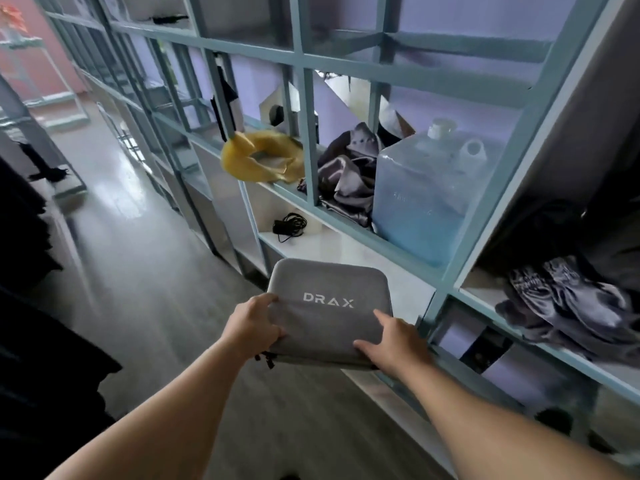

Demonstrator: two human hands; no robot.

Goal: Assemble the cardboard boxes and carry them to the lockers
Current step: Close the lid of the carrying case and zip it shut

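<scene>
I hold a flat grey zip case (pixel 329 303) marked DRAX in both hands, in front of a blue-framed locker rack (pixel 310 133). My left hand (pixel 254 325) grips its left edge, thumb on top and fingers underneath. My right hand (pixel 394 339) holds the near right corner, fingers spread over the lid. The case hovers at the edge of a white shelf (pixel 332 249) in an open compartment. No cardboard box is in view.
The compartments hold a yellow ring cushion (pixel 263 157), grey satin cloth (pixel 349 174), a clear blue water jug (pixel 426 188), a coiled black cable (pixel 289 225) and dark cloth (pixel 568 303). Wooden floor (pixel 138 254) stretches to the left; a dark shape borders the left edge.
</scene>
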